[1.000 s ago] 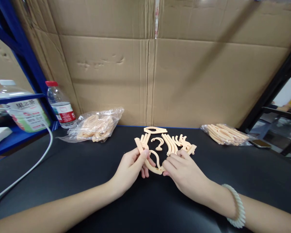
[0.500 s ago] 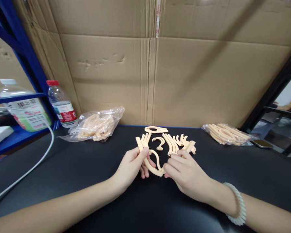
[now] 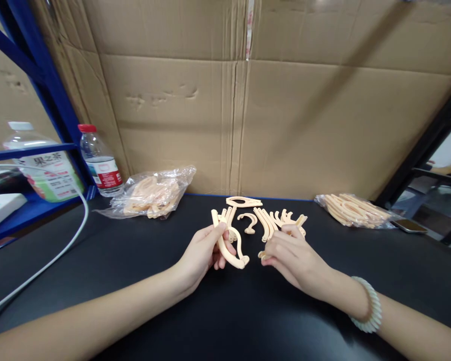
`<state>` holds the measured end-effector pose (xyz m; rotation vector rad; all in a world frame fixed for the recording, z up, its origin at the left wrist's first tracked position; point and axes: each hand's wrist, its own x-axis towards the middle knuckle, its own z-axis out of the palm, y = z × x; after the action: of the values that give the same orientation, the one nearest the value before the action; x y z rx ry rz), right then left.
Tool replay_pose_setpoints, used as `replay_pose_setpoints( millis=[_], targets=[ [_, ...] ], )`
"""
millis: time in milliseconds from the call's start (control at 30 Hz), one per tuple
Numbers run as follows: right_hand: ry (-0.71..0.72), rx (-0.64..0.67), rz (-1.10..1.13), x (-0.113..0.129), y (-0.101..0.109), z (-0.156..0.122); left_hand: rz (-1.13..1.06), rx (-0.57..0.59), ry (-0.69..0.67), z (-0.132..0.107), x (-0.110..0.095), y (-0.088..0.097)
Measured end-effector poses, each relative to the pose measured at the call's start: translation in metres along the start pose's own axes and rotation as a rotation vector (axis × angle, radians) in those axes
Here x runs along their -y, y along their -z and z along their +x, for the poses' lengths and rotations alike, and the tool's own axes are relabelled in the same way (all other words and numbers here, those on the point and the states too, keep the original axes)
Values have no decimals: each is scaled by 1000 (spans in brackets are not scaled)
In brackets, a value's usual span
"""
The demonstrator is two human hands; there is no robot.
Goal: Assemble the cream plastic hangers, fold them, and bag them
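Observation:
My left hand (image 3: 199,253) is closed on a beige plastic folding-hanger assembly (image 3: 231,258), a curved arm with a looped piece joined at its lower end. To its right, my right hand (image 3: 298,255) grips a separate beige hanger arm (image 3: 262,255); one end pokes out by the fingertips, the other above the knuckles, and the middle is hidden. The two pieces are apart. Just beyond lie a loose hook (image 3: 252,220), several curved arms (image 3: 265,223) side by side, and several small hooks (image 3: 283,216). A hanger in folded form (image 3: 244,201) lies farthest back.
A clear bag of beige parts (image 3: 154,195) lies at the back left, another bag (image 3: 355,209) at the back right beside a phone (image 3: 409,226). A water bottle (image 3: 103,170) stands by the blue shelf (image 3: 37,75). A white cable (image 3: 73,233) curves along the left. Cardboard (image 3: 304,115) closes the back.
My right hand has drawn away to the right with the hanger arm, so a gap now separates it from the assembly in my left hand. The left hand has barely shifted.

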<state>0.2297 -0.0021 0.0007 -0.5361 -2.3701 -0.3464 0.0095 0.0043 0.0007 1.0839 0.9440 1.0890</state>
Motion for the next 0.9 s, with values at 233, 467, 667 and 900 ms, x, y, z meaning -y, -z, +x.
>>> replay_pose_setpoints(
  millis=[233, 467, 667, 900],
  targets=[
    [-142, -61, -82, -17, -2, -2, 32, 27, -14, -4, 0, -3],
    [-209, 15, -47, -24, -8, -6, 51, 39, -24, -1, 1, -2],
    [-237, -9, 30, -34, -15, -8, 73, 47, -18, -1, 2, -1],
    [-230, 40, -7, -39, -23, -6, 69, 61, -28, 0, 2, -1]
  ],
)
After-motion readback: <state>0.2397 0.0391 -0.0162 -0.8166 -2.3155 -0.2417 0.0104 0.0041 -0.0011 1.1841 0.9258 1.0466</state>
